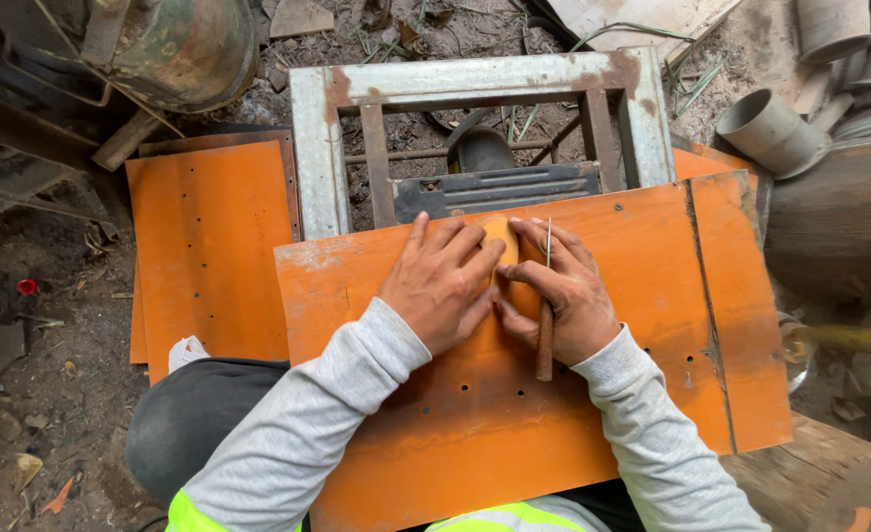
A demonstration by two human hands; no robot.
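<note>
Your left hand (442,286) lay flat with its fingers (475,258) spread and released, pressing down on a small pale orange piece (502,241) that sat on the big orange sheet (514,394); it gripped nothing. Your right hand (566,296) had its fingers (534,279) curled toward the same piece, touching its edge, while a thin wooden-handled tool (546,325) was pinned between them and the palm, its slim metal blade pointing away from you and its brown handle running back over the sheet toward your wrist. The piece was all but hidden between the two hands, near the far edge of the sheet. That sheet rested across a rusty grey metal frame (317,148), with a dark slotted plate (495,189) just beyond your fingertips. A second orange sheet (209,246) lay on the ground to the left, and grey pipe sections (770,128) lay at the upper right. By the look of it, you were steadying and lining up the little piece against the sheet, with the tool kept ready rather than in use. The next move probably called for holding the piece firmly with the left hand while the right shifted the tool into a working grip, without letting the piece slide.
</note>
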